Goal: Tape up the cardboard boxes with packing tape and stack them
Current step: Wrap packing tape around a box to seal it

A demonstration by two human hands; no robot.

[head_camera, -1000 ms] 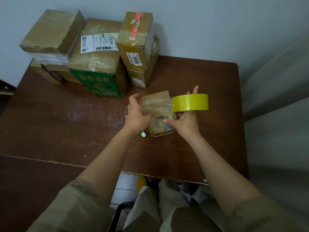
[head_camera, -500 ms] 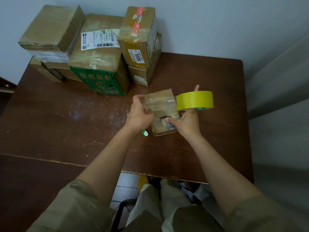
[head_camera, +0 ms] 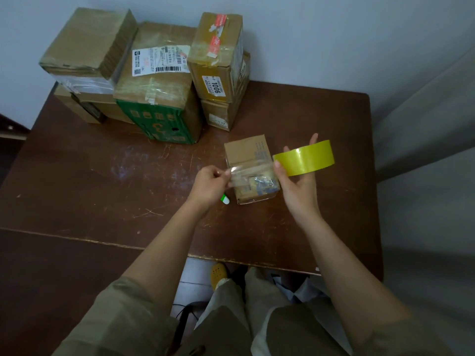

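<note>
Since before, my left hand (head_camera: 208, 185) has drawn the tape strip (head_camera: 250, 168) leftward, pinching its end; my right hand (head_camera: 298, 187) grips the tape roll (head_camera: 304, 157) above the small box (head_camera: 250, 173).

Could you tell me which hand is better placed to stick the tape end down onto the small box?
Left. The left hand pinches the tape end beside the small box; the right hand holds the tape roll.

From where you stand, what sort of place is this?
Probably a plain room used as a home packing corner: a scratched wooden table against a bare wall, stacked parcels with shipping labels, and a tape roll.
</note>
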